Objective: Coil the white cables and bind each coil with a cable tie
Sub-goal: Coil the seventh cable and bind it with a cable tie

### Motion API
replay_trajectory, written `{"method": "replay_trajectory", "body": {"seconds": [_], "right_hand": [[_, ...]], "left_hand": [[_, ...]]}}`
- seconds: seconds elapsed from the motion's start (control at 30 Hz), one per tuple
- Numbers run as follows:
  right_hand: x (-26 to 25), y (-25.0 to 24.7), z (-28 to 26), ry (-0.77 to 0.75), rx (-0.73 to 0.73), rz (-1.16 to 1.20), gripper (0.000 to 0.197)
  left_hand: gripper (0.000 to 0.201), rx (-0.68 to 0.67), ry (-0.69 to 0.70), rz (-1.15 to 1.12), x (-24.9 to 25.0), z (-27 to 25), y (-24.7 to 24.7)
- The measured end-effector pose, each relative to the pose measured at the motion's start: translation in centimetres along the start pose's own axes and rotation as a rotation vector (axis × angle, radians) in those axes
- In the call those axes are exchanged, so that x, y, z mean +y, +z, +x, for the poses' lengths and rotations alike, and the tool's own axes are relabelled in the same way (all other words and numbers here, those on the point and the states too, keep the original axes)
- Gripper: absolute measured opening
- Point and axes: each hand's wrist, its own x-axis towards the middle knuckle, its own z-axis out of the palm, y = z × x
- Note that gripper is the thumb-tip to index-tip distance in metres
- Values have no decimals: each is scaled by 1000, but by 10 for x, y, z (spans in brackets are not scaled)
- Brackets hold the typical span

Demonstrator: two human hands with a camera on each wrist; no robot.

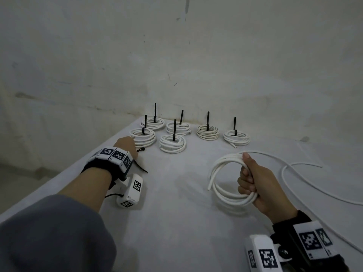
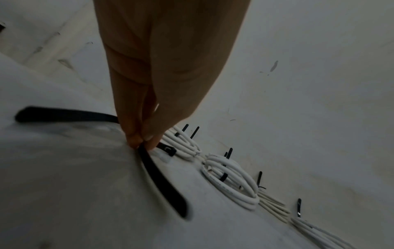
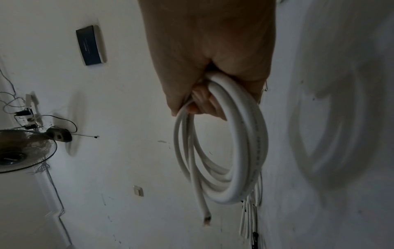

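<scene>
My right hand grips a loose coil of white cable and holds it upright just above the white table; one cut end of it sticks out at the lower left. In the right wrist view my fingers curl round the coil. My left hand reaches to the table's far left, where my fingertips pinch a black cable tie lying on the cloth. The tie's head shows just past my fingers.
Several bound white coils, each with a black tie tail standing up, sit along the back by the wall. A loose white cable trails off to the right. The table's left edge runs close to my left forearm. A fan stands off the table.
</scene>
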Motion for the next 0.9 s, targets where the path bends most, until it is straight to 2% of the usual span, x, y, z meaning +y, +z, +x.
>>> {"method": "replay_trajectory", "body": {"seconds": [0.03, 0.17, 0.3, 0.47, 0.57, 0.63, 0.7, 0.77, 0.9], "right_hand": [[0, 0, 0, -2, 1, -3, 44], [0, 1, 0, -3, 1, -9, 44], [-1, 2, -2, -4, -14, -13, 43], [-1, 2, -2, -6, -22, -6, 43], [-1, 2, -2, -2, -24, -2, 43], [-1, 1, -2, 1, -19, 0, 44], [-2, 0, -2, -4, -6, 9, 44], [-3, -1, -2, -8, 23, 26, 44], [-6, -4, -1, -49, 130, 49, 43]], "left_hand": [[8, -36, 20, 0, 1, 0, -3], [23, -143, 89, -4, -2, -5, -9], [14, -179, 193, -44, -5, -13, -12], [10, -161, 320, -28, -8, -20, -11], [9, -60, 400, -112, -8, -20, -13], [22, 18, 402, -234, -3, -22, -16], [26, 15, 398, -499, 7, -29, -21], [23, -26, 417, -745, 20, -41, -29], [11, 4, 448, -1137, 55, -73, -42]]}}
